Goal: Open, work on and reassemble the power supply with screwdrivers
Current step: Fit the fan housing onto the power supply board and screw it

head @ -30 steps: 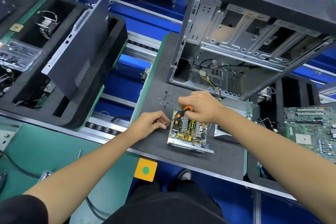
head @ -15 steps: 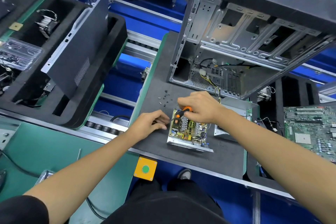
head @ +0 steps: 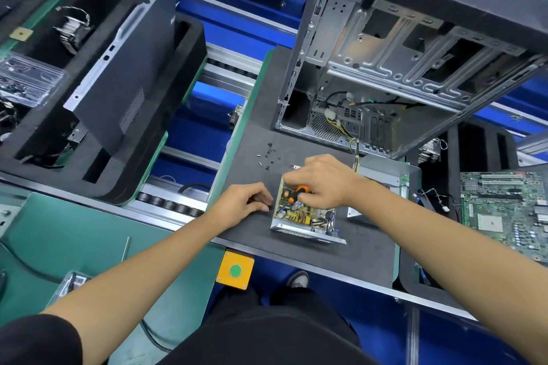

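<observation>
- Both hands are working at the opened power supply (head: 302, 216), which is lying on the dark grey mat (head: 296, 255) right in front of me, with its cover off and its circuit board facing up.
- My right hand (head: 323, 181) is hanging directly over the board, and its fingers are gripping the screwdriver (head: 298, 192) by the orange and black handle. The tip is hidden among the components, so I cannot tell which screw it is meeting.
- My left hand (head: 243, 201) is resting on the mat just beside the left wall of the supply, with fingers curled. I cannot tell whether it is pinching something small or only bracing the case.
- The relation I am watching: the supply is lying between my two hands, its long side is running from left to right across my view, slightly turned, and the right hand is the nearer one, being above it.
- The screwdriver is leaning down and to the left, toward the left edge of the board, so I judge the coming move is turning a screw near that edge while the left hand is steadying the housing.
- Several loose screws (head: 268, 155) are lying on the mat beyond the left hand, near the open computer case (head: 385, 68), apart from the supply.
</observation>
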`<state>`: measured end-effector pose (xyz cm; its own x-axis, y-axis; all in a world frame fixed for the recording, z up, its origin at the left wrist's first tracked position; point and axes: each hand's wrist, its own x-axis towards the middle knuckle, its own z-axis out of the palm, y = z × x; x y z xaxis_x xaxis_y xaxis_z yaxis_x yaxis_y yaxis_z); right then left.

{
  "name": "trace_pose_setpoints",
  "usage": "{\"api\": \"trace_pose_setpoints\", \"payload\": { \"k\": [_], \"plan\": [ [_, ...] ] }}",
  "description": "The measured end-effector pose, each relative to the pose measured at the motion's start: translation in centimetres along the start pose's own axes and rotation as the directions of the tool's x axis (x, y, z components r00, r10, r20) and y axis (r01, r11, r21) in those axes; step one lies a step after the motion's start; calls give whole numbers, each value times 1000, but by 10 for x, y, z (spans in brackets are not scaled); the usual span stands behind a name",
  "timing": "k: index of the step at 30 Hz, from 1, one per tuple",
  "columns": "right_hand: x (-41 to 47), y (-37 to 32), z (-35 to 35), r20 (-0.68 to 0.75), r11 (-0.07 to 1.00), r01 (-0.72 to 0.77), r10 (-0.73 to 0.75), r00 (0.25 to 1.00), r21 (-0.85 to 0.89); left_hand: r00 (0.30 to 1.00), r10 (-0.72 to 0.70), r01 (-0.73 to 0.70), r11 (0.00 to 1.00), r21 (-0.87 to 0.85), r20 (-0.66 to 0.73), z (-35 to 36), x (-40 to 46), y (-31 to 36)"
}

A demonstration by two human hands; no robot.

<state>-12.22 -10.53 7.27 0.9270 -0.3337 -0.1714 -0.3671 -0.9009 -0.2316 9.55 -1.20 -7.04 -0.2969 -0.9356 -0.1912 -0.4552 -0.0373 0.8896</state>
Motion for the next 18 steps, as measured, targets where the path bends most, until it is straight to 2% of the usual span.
{"api": "trace_pose_setpoints", "payload": {
  "k": [8,14,18],
  "plan": [
    [7,-5,4,44,994,86,-83,996,-63,1000,6,-6,1000,22,-9,2,1,-2],
    [11,-7,7,-18,989,141,-142,990,-51,1000,17,-17,999,31,-7,2,1,-4],
    [14,-6,8,-11,987,148,-149,989,-59,1000,27,-27,999,43,-9,2,1,-5]
  ]
}}
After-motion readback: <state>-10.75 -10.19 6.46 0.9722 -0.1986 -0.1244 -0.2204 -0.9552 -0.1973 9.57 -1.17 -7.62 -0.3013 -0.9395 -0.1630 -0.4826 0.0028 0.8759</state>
